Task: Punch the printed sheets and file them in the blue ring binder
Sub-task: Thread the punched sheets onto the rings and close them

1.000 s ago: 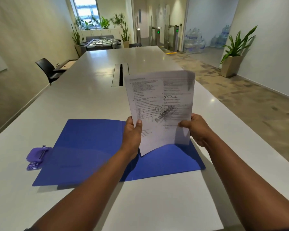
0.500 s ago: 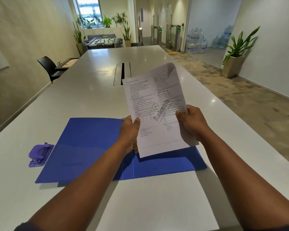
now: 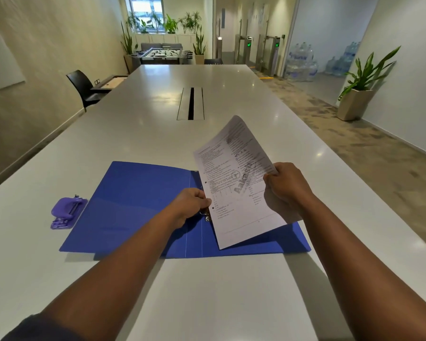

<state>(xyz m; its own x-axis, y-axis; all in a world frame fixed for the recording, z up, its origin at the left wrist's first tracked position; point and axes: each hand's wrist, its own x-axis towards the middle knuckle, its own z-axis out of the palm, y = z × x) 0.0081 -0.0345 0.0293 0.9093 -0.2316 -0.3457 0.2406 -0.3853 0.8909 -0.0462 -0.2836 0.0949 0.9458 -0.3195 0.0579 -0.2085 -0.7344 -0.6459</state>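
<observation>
The blue ring binder [image 3: 138, 205] lies open and flat on the white table [image 3: 207, 291]. Above its right half I hold the printed sheets [image 3: 236, 193], tilted, with two punched holes showing along their left edge. My left hand [image 3: 190, 205] pinches that left edge low down, right beside the binder's metal rings [image 3: 207, 216]. My right hand [image 3: 284, 185] grips the sheets' right edge. A purple hole punch [image 3: 68, 212] sits on the table left of the binder.
A cable slot [image 3: 191, 103] runs down the table's middle farther away. A black chair [image 3: 84, 88] stands at the left side. A potted plant [image 3: 359, 94] stands by the right wall, with water bottles [image 3: 303, 62] behind it.
The sheets have come down from upright toward the binder's right half and tilted. My left hand has slid down to the punched edge near the rings.
</observation>
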